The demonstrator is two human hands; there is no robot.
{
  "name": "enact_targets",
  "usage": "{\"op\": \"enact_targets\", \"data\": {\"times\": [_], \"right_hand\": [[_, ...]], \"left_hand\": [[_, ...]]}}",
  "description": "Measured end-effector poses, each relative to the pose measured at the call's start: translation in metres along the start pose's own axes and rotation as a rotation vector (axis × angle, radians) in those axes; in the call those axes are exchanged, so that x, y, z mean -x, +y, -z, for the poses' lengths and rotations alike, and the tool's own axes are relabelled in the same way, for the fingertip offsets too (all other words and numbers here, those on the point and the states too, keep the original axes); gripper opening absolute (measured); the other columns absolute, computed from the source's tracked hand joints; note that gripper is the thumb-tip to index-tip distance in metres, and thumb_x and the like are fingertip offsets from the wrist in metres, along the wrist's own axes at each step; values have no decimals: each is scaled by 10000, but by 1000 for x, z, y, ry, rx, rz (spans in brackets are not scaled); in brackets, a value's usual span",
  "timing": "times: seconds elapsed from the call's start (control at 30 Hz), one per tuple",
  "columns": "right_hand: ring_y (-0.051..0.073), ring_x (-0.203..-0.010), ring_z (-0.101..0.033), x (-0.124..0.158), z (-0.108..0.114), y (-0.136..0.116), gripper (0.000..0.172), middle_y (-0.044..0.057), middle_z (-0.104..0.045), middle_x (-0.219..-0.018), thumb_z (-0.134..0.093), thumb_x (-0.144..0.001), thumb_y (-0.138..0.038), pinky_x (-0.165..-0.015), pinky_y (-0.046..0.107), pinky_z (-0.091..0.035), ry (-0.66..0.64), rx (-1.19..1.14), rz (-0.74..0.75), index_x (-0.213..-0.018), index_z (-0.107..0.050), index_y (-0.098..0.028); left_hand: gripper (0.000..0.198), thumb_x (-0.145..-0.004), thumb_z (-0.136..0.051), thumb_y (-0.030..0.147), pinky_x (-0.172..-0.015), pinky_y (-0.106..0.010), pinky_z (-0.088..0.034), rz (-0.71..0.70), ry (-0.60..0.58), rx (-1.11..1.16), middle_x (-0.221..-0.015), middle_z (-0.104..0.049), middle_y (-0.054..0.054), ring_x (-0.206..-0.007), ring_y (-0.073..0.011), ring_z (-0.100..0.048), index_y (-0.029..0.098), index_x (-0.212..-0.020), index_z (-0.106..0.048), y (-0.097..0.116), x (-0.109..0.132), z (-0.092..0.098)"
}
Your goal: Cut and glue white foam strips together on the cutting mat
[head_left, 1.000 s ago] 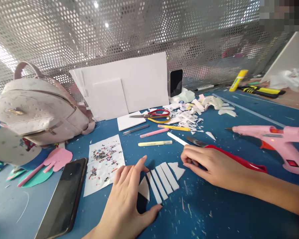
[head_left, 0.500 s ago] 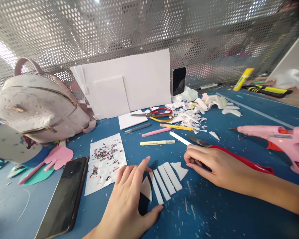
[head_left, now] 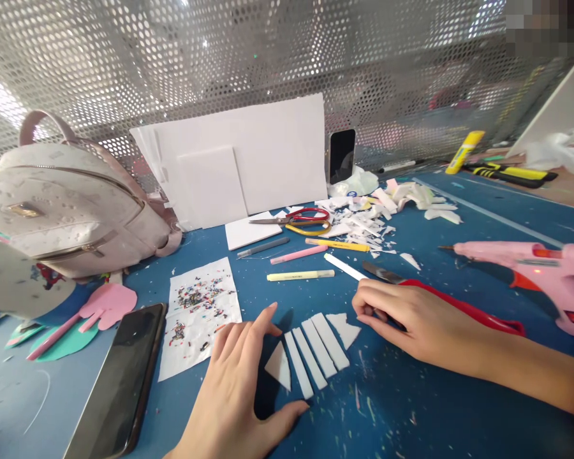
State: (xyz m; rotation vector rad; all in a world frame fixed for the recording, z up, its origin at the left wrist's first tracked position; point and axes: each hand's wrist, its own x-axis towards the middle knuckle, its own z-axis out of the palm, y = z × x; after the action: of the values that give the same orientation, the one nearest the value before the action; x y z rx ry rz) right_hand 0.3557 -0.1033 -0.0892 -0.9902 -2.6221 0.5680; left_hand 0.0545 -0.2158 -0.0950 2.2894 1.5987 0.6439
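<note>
My left hand (head_left: 242, 376) lies spread over the blue table, thumb and fingers apart around the left side of some cut white pieces. Nearest its fingers is a white wedge-shaped piece (head_left: 279, 367). The thumb tip is close to the lower end of the leftmost white strip (head_left: 298, 363); contact is unclear. More strips (head_left: 330, 341) and a jagged white scrap (head_left: 343, 329) lie to the right. My right hand (head_left: 402, 312) rests with fingers curled, their inside hidden. A white marker (head_left: 343, 266) runs up to its knuckles, and a red-handled bladed tool (head_left: 463, 305) lies behind it.
A pink glue gun (head_left: 511, 252) lies right. Scissors (head_left: 310, 220), pens (head_left: 300, 275) and white scraps (head_left: 358, 223) lie behind my hands. Left are a phone (head_left: 117, 382), a paper with coloured bits (head_left: 201, 319) and a backpack (head_left: 71, 204). White boards (head_left: 282, 153) stand behind.
My left hand has drawn slightly left and opened a little, uncovering more of the wedge-shaped piece. The leftmost strip has shifted slightly. My right hand keeps its place and curl.
</note>
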Motion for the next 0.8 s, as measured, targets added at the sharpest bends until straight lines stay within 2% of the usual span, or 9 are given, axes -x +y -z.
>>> {"op": "enact_targets", "data": {"times": [0.37,0.6,0.8], "right_hand": [[133,-697,-513,1,-4,5,158,-11,-591,-883,-441,-1076,-319,-632,299,-382,12,-1,30,-939,-484,-253],[143,-688,-530,0,-6,6,148,6,-606,-886,-455,-1065,-294,-615,307,-375,20,-14,26,-931,-498,-248],[142,-669,-542,0,-6,4,166,6,-606,-866,-458,-1061,-290,-603,308,-369,37,-33,26,-910,-509,-245]], "left_hand": [[779,-905,-618,207,-1104,-497,-319,33,69,47,-1242,-623,-31,-1135,-251,-546,331,-1569,-230,-1,2,-5],[836,-852,-675,187,-1088,-523,-338,28,75,27,-1203,-630,-41,-1105,-274,-557,328,-1557,-249,-3,1,-6],[859,-835,-684,154,-1117,-509,-301,31,83,7,-1193,-624,-20,-1099,-260,-560,335,-1556,-252,-2,1,-6]]}}
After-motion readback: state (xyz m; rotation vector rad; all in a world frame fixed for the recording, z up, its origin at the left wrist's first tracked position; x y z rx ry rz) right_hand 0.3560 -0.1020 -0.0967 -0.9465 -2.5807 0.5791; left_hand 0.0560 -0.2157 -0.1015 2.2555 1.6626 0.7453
